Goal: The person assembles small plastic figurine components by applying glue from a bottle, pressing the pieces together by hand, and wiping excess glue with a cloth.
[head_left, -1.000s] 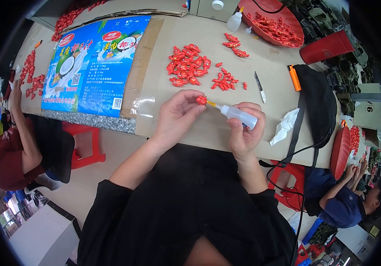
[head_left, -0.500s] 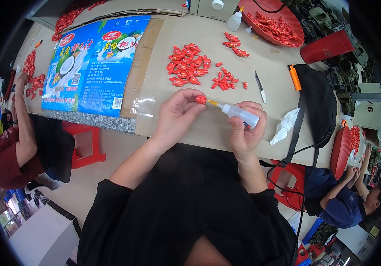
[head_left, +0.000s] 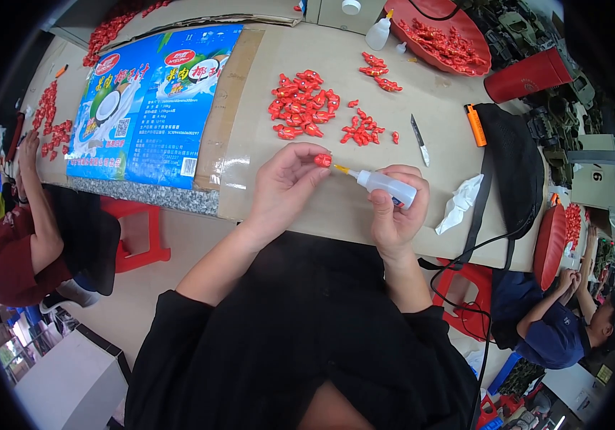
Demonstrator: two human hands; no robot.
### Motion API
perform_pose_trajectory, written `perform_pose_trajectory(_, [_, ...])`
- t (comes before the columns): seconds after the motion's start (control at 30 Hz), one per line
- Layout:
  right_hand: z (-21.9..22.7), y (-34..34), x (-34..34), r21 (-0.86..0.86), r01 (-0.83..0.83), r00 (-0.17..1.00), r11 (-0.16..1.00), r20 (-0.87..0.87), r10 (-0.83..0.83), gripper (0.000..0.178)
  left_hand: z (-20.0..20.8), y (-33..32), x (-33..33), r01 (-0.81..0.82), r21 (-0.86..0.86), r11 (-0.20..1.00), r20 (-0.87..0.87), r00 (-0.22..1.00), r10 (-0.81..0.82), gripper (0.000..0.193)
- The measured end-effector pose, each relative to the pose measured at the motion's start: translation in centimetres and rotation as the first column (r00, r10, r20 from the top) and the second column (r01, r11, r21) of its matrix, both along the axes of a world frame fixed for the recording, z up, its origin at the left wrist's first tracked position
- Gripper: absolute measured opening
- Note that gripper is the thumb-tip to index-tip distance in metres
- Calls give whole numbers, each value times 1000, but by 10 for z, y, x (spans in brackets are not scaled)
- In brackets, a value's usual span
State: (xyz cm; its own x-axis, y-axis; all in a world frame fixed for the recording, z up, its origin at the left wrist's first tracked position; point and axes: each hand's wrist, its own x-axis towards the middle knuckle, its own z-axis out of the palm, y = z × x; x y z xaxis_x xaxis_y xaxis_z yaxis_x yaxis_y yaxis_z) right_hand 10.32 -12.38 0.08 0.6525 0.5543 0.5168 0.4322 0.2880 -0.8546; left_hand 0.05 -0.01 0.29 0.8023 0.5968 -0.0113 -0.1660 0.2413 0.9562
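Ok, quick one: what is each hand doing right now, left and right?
Left hand: closed, pinching a small red piece at its fingertips.
Right hand: closed around a small white squeeze bottle, nozzle at the red piece.

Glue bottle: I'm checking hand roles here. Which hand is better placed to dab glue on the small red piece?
Right. The right hand already holds the glue bottle, nozzle aimed at the small red piece pinched in the left hand.
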Motion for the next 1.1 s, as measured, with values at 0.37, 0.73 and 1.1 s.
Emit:
perform_pose_trajectory(0.37, [0, -1, -1, 11, -38, 997, 999, -64, 38, 28, 0, 0, 0, 6, 35, 999, 9, 1000, -7, 21])
perform_pose_trajectory(0.73, [-1, 0, -2, 22, -38, 996, 999, -83, 39, 28, -1, 1, 0, 17, 56, 998, -2, 1000, -17, 21])
perform_pose_trajectory(1.1, [-2, -1, 0, -12, -49, 998, 999, -49, 48, 26, 0, 1, 0, 25, 56, 998, 0, 1000, -25, 20])
